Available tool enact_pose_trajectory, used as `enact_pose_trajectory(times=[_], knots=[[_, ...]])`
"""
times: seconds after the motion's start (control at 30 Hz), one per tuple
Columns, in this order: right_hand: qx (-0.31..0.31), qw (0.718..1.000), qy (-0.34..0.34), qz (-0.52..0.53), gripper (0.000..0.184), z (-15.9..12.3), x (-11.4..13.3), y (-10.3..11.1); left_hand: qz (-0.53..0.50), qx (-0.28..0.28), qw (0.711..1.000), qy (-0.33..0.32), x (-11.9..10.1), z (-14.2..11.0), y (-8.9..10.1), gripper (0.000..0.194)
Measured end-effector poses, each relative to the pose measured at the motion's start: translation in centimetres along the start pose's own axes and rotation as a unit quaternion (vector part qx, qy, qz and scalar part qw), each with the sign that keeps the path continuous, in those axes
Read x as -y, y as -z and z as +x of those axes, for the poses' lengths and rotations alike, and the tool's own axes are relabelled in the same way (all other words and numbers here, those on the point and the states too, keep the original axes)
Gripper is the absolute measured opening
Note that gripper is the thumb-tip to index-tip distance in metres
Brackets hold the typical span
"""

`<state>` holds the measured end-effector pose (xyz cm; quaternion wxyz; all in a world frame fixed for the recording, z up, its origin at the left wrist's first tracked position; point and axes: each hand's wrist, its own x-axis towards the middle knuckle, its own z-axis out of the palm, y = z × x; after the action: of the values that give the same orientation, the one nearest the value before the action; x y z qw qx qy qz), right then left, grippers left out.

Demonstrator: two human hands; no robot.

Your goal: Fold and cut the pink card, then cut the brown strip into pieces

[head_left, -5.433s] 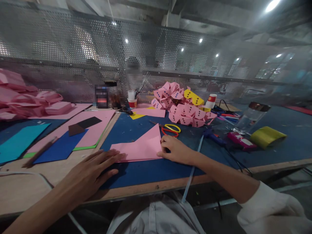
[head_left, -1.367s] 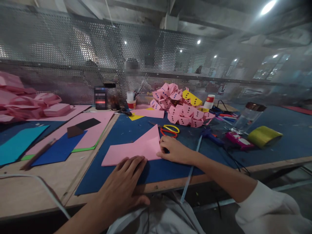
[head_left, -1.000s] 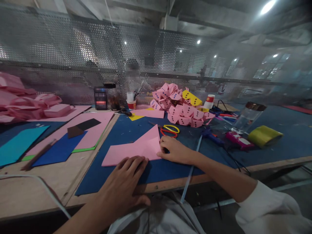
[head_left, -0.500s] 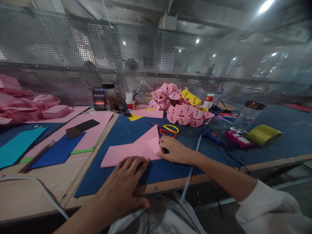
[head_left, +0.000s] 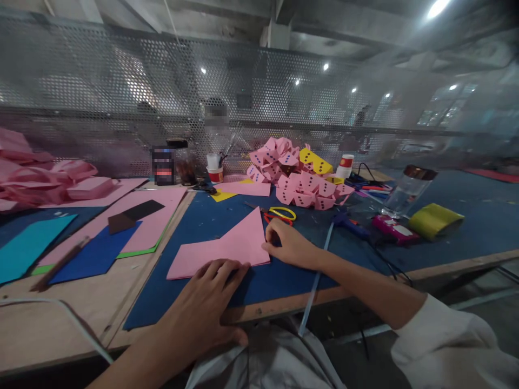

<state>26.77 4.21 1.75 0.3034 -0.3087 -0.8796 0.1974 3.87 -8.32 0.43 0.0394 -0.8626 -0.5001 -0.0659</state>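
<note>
A folded sheet of pink paper [head_left: 227,246] lies on the blue mat [head_left: 150,302], its upper right corner rising to a point. My left hand [head_left: 211,289] rests flat along its front edge, fingers outstretched and thumb apart near the table's edge. At the paper's right edge is my right hand [head_left: 287,243], with curled fingers and the thumb tip over the edge; I see nothing between the fingers. Just behind it lie scissors [head_left: 283,214] with red and yellow handles, blades partly hidden behind the paper's point.
Folded pink pieces with dark dots [head_left: 308,186] are heaped at the back. A blue glue gun [head_left: 351,226], pink box [head_left: 393,229], yellow roll [head_left: 436,220] and clear jar [head_left: 409,192] stand right. Coloured sheets [head_left: 97,251] lie left. A pale blue strip [head_left: 320,270] hangs over the front edge.
My right hand has shifted slightly right and up, so the paper's lower right corner now shows. The left hand keeps its place, and the view has moved a little.
</note>
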Motion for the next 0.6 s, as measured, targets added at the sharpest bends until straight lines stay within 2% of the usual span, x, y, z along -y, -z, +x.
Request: enact_pose_trajectory(times=[0.07,0.13,0.23,0.47,0.6], knots=[[-0.052,0.999,0.008,-0.003,0.012,0.2,0.1,0.1,0.002,0.001,1.0,0.001,0.0,0.0,0.0,0.106],[-0.06,0.997,0.035,-0.013,0.008,0.5,0.4,0.2,0.003,0.001,1.0,0.001,0.0,0.0,-0.1,0.106],[-0.016,0.997,0.065,-0.031,0.003,0.7,1.0,-0.2,0.004,0.001,1.0,0.002,0.0,0.0,-0.1,0.105],[0.046,0.995,0.057,-0.067,0.004,0.7,1.9,-2.2,0.009,-0.001,1.0,0.007,-0.2,0.2,0.1,0.102],[0.065,0.994,0.041,-0.082,0.007,0.5,1.9,-2.6,0.009,-0.014,1.0,0.002,-0.3,0.2,0.1,0.099]])
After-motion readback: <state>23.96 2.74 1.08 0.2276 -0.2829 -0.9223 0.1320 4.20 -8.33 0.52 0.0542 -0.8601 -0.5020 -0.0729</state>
